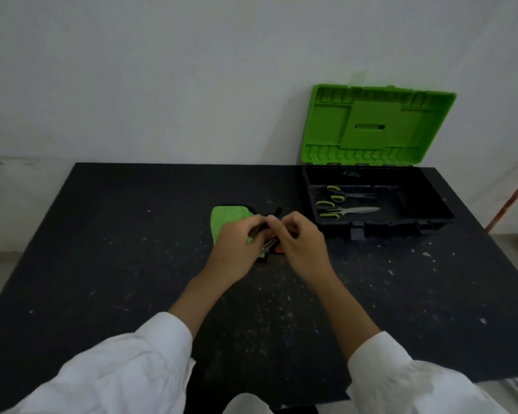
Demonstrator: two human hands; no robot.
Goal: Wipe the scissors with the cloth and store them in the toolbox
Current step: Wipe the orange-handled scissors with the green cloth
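Observation:
A green cloth point(225, 218) lies on the black table point(132, 249), partly under my left hand point(240, 246). Between my two hands is a pair of scissors point(271, 244) with grey blades and an orange handle part showing. My left hand's curled fingers hold the scissors against the cloth. My right hand point(301, 245) has its fingers curled over the scissors' handle end; most of the scissors are hidden by both hands. The toolbox point(380, 227) stands open at the right, with two green-handled scissors point(346, 209) lying inside.
The toolbox's green lid point(377, 124) stands upright against the white wall. The table top is speckled with pale flecks. An orange pole point(512, 201) leans at the far right edge. My white sleeves fill the bottom of the view.

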